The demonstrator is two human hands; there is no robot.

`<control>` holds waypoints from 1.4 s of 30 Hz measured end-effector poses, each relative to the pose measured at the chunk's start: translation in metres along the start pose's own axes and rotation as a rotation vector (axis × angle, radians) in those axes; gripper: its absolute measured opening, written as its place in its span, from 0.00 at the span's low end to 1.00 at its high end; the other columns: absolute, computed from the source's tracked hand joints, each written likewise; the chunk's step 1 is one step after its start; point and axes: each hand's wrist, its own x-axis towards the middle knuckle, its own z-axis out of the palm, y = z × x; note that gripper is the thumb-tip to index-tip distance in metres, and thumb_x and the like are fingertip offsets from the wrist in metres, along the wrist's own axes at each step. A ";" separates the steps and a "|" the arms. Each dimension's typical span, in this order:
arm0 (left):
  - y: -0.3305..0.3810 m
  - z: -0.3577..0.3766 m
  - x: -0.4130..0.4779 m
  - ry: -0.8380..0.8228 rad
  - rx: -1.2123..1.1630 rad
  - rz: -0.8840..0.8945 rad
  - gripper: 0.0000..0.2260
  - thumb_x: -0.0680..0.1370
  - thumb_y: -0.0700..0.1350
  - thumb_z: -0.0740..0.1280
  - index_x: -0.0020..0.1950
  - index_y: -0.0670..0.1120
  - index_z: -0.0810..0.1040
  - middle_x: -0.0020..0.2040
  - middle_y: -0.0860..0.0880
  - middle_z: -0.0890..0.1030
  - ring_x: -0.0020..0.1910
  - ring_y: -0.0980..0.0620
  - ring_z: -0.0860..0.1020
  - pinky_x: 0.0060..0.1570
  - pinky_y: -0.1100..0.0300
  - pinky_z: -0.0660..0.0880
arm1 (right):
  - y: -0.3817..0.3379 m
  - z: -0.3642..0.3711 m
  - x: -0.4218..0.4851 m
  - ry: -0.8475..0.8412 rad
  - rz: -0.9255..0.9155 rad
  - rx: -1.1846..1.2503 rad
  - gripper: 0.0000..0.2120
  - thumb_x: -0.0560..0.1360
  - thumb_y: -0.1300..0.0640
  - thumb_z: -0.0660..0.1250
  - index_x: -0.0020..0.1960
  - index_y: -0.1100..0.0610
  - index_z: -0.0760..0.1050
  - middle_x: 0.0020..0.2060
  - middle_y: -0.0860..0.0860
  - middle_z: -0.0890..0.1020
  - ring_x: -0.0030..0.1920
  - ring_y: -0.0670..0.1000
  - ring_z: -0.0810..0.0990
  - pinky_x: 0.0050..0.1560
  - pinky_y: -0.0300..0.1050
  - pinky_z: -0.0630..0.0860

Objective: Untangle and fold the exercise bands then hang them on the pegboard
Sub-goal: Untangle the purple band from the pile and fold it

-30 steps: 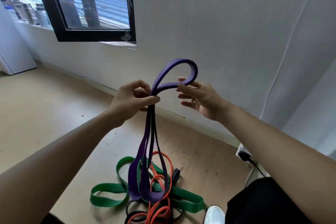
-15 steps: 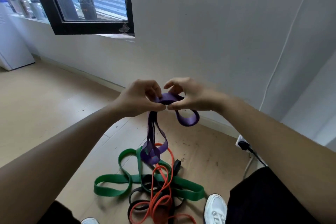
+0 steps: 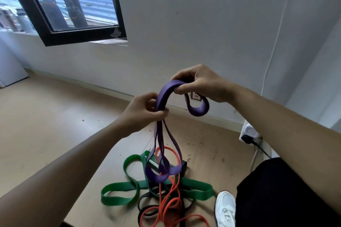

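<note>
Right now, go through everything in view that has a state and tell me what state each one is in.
purple band: held up in both hands, folded into hanging loops
left hand: pinching the strands together
right hand: gripping the top fold
green band: loose on the floor, under other bands
orange band: on the floor, tangled
black band: on the floor, tangled
plug: in the socket

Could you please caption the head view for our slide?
Both hands, left and right, fold a purple band above tangled green, orange and black bands.
</note>
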 end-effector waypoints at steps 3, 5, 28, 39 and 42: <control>0.001 0.005 0.003 0.026 0.037 0.036 0.10 0.73 0.36 0.76 0.52 0.43 0.80 0.43 0.39 0.83 0.45 0.39 0.83 0.50 0.48 0.83 | 0.004 -0.012 -0.005 0.055 0.015 0.072 0.11 0.75 0.66 0.72 0.58 0.62 0.82 0.48 0.56 0.86 0.48 0.49 0.84 0.55 0.45 0.80; 0.001 0.007 0.006 0.034 0.077 0.034 0.11 0.71 0.40 0.77 0.51 0.45 0.81 0.42 0.42 0.83 0.44 0.41 0.83 0.49 0.47 0.83 | 0.004 -0.017 -0.007 0.095 0.012 0.153 0.10 0.75 0.67 0.72 0.56 0.62 0.83 0.46 0.56 0.85 0.47 0.51 0.83 0.56 0.46 0.80; 0.033 -0.017 0.009 -0.071 0.001 -0.008 0.10 0.74 0.38 0.75 0.54 0.44 0.84 0.43 0.43 0.84 0.41 0.53 0.80 0.44 0.59 0.77 | 0.020 0.025 -0.003 -0.121 0.069 0.045 0.15 0.72 0.61 0.78 0.58 0.62 0.81 0.49 0.58 0.85 0.47 0.53 0.83 0.52 0.51 0.81; 0.013 -0.009 -0.001 -0.044 -0.009 -0.004 0.15 0.74 0.38 0.76 0.57 0.41 0.76 0.48 0.40 0.85 0.48 0.40 0.84 0.54 0.42 0.81 | -0.011 0.017 0.003 -0.014 -0.090 -0.253 0.15 0.71 0.59 0.78 0.56 0.59 0.81 0.45 0.52 0.85 0.46 0.50 0.84 0.51 0.49 0.82; 0.015 -0.008 0.001 -0.046 -0.121 0.005 0.14 0.75 0.40 0.75 0.58 0.41 0.78 0.51 0.40 0.86 0.53 0.38 0.83 0.60 0.40 0.79 | -0.016 0.008 0.002 -0.007 -0.085 -0.258 0.14 0.71 0.60 0.77 0.55 0.59 0.82 0.43 0.52 0.84 0.43 0.48 0.84 0.47 0.43 0.82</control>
